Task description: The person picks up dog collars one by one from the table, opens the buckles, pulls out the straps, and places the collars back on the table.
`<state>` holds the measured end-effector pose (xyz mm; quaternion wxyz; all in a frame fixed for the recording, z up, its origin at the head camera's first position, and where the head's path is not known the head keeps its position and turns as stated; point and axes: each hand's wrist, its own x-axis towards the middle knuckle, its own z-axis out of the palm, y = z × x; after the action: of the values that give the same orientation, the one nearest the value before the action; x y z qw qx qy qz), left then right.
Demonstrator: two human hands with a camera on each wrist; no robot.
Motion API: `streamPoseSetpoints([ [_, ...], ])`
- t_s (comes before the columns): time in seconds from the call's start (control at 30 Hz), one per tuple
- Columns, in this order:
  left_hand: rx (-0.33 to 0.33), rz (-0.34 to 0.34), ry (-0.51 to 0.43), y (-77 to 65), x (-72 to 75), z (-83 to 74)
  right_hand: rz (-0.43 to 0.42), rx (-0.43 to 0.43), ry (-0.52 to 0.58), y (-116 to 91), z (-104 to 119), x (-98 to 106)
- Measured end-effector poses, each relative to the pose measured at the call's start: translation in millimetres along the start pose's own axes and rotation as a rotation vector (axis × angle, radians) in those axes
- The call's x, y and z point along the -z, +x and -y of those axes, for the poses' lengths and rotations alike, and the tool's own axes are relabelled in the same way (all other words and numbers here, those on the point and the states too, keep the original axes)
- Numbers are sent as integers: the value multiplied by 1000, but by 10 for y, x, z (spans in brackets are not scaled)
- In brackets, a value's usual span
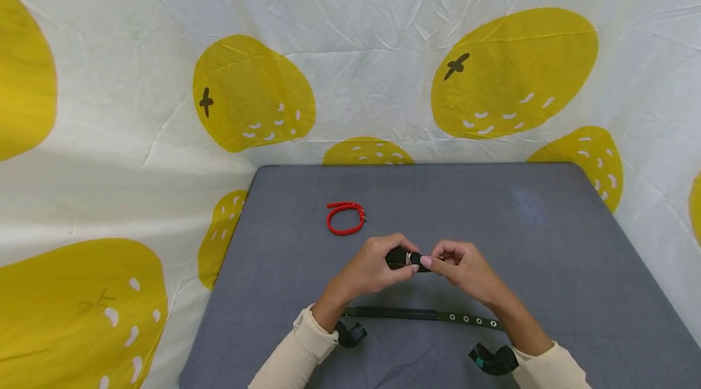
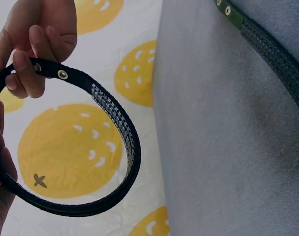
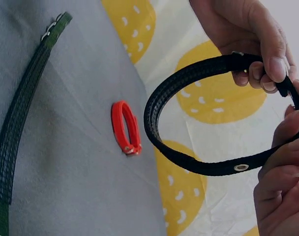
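A black pet collar [image 3: 208,168] with metal eyelets and a padded mesh lining is bent into a loop between both hands. My left hand [image 1: 372,264] pinches it near the metal buckle [image 1: 409,259]. Opposite, my right hand [image 1: 462,264] pinches the strap's end beside the buckle. In the left wrist view the loop hangs from the fingers, an eyelet [image 2: 63,74] showing just past the right hand. Fingers partly hide the buckle, so how far the strap is threaded cannot be told.
A dark green collar [image 1: 421,313] with several eyelets lies stretched out on the grey table [image 1: 547,279], nearer the body. Beyond the hands rests a red collar [image 1: 345,232] in a ring. Fruit-printed white cloth [image 1: 372,84] hangs behind the table.
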<state>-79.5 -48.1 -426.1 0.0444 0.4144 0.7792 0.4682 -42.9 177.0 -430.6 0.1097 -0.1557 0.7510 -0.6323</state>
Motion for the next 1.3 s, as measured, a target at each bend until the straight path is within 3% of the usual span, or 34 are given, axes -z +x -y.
streamPoseSetpoints([
  [0.13,18,-3,0,-7,-26,5,-12,-17,28,-12,1,-2],
  [0.53,1,-25,-2,-16,-6,16,-48,87,106,-24,-46,8],
  [0.9,-15,-43,-22,-30,-3,43,-77,84,5,-10,-78,-48],
  [1.1,2,-44,20,-25,-12,42,-50,116,-28,-6,-70,-27],
  [1.3,-29,-45,110,-12,-17,35,-46,139,-129,-4,-97,12],
])
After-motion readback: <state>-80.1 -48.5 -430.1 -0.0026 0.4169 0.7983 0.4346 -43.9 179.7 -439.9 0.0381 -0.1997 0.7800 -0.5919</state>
